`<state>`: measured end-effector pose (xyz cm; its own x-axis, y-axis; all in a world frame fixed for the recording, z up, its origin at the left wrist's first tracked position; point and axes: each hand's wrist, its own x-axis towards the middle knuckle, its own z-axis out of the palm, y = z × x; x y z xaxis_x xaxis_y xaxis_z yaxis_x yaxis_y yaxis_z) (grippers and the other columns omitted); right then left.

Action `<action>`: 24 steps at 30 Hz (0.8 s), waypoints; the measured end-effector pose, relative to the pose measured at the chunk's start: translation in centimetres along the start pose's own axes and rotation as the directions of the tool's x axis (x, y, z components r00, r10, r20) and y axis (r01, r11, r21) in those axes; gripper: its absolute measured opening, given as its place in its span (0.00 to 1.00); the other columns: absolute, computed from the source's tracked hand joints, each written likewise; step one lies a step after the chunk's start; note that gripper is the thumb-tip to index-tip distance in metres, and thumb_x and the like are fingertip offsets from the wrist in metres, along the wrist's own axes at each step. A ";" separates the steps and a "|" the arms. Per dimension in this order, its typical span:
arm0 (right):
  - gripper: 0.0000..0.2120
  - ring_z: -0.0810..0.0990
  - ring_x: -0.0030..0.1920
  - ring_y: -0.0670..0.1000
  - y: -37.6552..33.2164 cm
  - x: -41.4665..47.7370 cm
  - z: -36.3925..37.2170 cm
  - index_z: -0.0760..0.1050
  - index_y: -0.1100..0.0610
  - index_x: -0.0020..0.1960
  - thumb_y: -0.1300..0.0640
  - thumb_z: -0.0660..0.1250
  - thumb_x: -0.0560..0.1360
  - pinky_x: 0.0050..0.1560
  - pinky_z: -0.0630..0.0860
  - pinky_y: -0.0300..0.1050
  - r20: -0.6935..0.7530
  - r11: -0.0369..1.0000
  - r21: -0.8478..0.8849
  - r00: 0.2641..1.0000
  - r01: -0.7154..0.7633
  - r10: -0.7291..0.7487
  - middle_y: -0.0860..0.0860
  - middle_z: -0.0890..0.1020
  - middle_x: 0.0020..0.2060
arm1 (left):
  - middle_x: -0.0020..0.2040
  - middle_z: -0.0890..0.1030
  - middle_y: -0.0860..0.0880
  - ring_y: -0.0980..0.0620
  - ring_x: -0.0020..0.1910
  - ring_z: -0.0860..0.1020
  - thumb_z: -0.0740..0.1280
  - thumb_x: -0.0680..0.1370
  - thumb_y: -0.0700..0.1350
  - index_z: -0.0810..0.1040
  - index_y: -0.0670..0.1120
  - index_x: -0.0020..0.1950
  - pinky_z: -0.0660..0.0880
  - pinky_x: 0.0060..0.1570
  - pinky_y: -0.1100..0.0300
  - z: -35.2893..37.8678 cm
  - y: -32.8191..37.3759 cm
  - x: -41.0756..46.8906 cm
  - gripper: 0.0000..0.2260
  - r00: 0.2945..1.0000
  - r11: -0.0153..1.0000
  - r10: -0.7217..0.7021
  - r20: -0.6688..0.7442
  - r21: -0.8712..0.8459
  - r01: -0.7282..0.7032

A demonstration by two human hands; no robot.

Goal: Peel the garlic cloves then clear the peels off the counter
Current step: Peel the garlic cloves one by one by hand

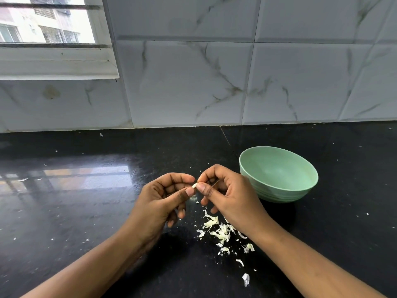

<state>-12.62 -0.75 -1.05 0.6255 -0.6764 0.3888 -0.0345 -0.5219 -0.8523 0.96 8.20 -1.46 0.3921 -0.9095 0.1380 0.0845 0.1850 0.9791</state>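
Note:
A small pale garlic clove [194,186] is pinched between the fingertips of both hands above the black counter [86,211]. My left hand [165,198] grips it from the left with thumb and forefinger. My right hand [227,196] meets it from the right, thumb pressed on the clove. Most of the clove is hidden by the fingers. Under my right wrist lies a scatter of white garlic peels [223,232], with a larger scrap [246,278] nearer the front edge.
A pale green bowl [279,191] stands on the counter just right of my right hand; its visible inside shows nothing in it. A marble-tiled wall [214,82] closes the back, with a window [47,29] at top left. Tiny peel flecks dot the counter.

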 end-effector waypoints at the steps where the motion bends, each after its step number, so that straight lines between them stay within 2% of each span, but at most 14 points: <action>1: 0.02 0.83 0.34 0.48 0.0 0.0 0.0 0.77 0.54 0.44 0.57 0.69 0.75 0.35 0.80 0.55 0.005 1.000 0.013 1.000 -0.011 0.011 0.48 0.81 0.33 | 0.36 0.79 0.45 0.56 0.20 0.68 0.71 0.66 0.41 0.79 0.42 0.49 0.60 0.17 0.70 0.0 0.0 0.0 0.12 1.000 1.000 -0.001 0.008 -0.006 0.001; 7: 0.01 0.80 0.34 0.46 0.1 0.1 0.2 0.76 0.58 0.45 0.60 0.68 0.76 0.30 0.77 0.46 0.067 0.974 0.183 0.990 -0.135 0.125 0.48 0.80 0.34 | 0.38 0.79 0.46 0.56 0.20 0.66 0.73 0.70 0.38 0.71 0.47 0.50 0.58 0.17 0.72 -0.2 -0.1 0.0 0.14 0.994 0.994 -0.053 0.091 -0.087 0.061; 11: 0.02 0.79 0.34 0.45 0.1 0.2 0.4 0.76 0.58 0.45 0.61 0.67 0.76 0.29 0.76 0.44 0.094 0.958 0.244 0.987 -0.152 0.132 0.49 0.80 0.35 | 0.39 0.79 0.46 0.57 0.20 0.65 0.67 0.70 0.39 0.69 0.48 0.49 0.57 0.17 0.72 -0.3 -0.1 -0.1 0.11 0.984 0.984 -0.073 0.165 -0.149 0.098; 15: 0.03 0.78 0.35 0.46 0.2 0.0 0.4 0.77 0.56 0.44 0.61 0.67 0.76 0.29 0.76 0.43 0.083 0.961 0.246 0.991 -0.125 0.108 0.52 0.81 0.37 | 0.39 0.80 0.46 0.57 0.20 0.64 0.67 0.70 0.38 0.69 0.49 0.49 0.57 0.18 0.71 -0.5 -0.1 0.0 0.12 0.976 0.979 -0.070 0.208 -0.173 0.108; 19: 0.02 0.78 0.36 0.46 0.2 0.1 0.2 0.77 0.54 0.45 0.60 0.67 0.76 0.30 0.78 0.46 0.101 0.974 0.195 0.990 -0.118 0.099 0.52 0.80 0.37 | 0.41 0.80 0.45 0.57 0.20 0.63 0.72 0.68 0.39 0.70 0.50 0.48 0.58 0.17 0.70 -0.7 -0.3 0.1 0.15 0.977 0.977 -0.060 0.205 -0.186 0.099; 22: 0.04 0.78 0.37 0.47 0.1 0.2 -0.2 0.79 0.53 0.48 0.60 0.69 0.75 0.30 0.78 0.44 0.141 0.981 0.164 0.987 -0.102 0.079 0.48 0.79 0.35 | 0.40 0.80 0.45 0.57 0.20 0.63 0.70 0.68 0.38 0.70 0.50 0.47 0.59 0.17 0.71 -0.8 -0.5 0.2 0.14 0.980 0.978 -0.064 0.188 -0.183 0.099; 24: 0.04 0.78 0.36 0.48 0.0 0.3 -0.5 0.80 0.52 0.46 0.61 0.69 0.75 0.30 0.78 0.46 0.143 0.988 0.136 0.988 -0.079 0.059 0.51 0.79 0.34 | 0.38 0.80 0.46 0.57 0.20 0.63 0.70 0.69 0.38 0.68 0.49 0.47 0.58 0.18 0.71 -0.8 -0.5 0.1 0.14 0.980 0.981 -0.053 0.194 -0.172 0.087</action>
<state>-12.84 -1.17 -0.77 0.7277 -0.6246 0.2835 0.0227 -0.3912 -0.9200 1.69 8.29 -2.01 0.2018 -0.9729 0.1127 0.2747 0.1667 0.9470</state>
